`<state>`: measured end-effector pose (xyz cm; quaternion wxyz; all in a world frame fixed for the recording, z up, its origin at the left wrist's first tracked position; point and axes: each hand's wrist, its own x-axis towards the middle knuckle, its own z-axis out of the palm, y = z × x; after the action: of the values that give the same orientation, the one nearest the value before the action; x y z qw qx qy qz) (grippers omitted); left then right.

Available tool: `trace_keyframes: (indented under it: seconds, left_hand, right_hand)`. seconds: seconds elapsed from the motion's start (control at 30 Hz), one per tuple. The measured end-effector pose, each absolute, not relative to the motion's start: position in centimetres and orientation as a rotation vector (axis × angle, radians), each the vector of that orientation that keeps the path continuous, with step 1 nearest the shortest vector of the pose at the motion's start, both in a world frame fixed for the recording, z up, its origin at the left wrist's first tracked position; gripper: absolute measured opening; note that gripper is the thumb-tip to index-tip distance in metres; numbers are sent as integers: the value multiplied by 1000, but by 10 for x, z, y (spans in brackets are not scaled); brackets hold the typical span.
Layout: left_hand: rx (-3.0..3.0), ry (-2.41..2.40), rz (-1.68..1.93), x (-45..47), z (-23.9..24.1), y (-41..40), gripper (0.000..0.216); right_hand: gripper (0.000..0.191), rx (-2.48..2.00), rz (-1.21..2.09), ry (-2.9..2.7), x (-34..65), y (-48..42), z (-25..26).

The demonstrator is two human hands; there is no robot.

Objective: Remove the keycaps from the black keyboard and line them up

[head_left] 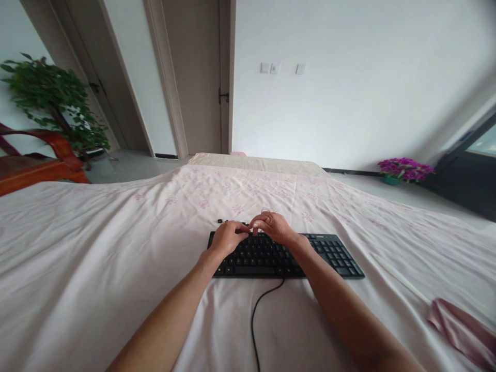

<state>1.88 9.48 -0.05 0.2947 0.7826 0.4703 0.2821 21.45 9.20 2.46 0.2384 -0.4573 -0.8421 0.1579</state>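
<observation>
A black keyboard (253,269) lies flat on the pale bedsheet, its cable running toward me. My left hand (227,238) rests over its upper left part, with thumb and fingers pinched together near the top row; whatever they hold is hidden. My right hand (276,227) is closed above the top middle of the keys, its fingertips meeting those of my left. A thin wire loop, seemingly of a wire keycap puller (265,210), sticks out behind the right fingers. Small black keycaps (220,221) lie loose behind the keyboard, partly hidden by my hands.
The sheet (116,248) is wrinkled, with pink flower prints. Toward the right lies a pink satiny cloth (461,330) beside a thin pale strip. A wooden chair (46,155) and leafy plant (50,98) stand left; purple flowers (405,168) sit by the far wall.
</observation>
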Motion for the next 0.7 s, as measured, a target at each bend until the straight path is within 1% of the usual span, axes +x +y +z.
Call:
trace_keyframes:
  seconds: [0.13,0.3,0.4,0.57,0.7]
  left_hand:
    - [2112,1404,629,31,-1,98,25]
    - [2163,1545,672,47,-8,94,29]
    - [2246,1525,777,50,-10,92,24]
    - [2373,1408,853,53,-9,89,7]
    - [2331,1380,881,53,-10,88,6]
  right_hand:
    - [30,-1344,316,-2317,211,87,30]
    - [23,-1453,225,-2284,209,78,31]
    - [23,-1449,194,-2258,213,74,33]
    - [27,-1385,197,-2228,216,75,41]
    - [32,-1320,231,-2192,216,75,34]
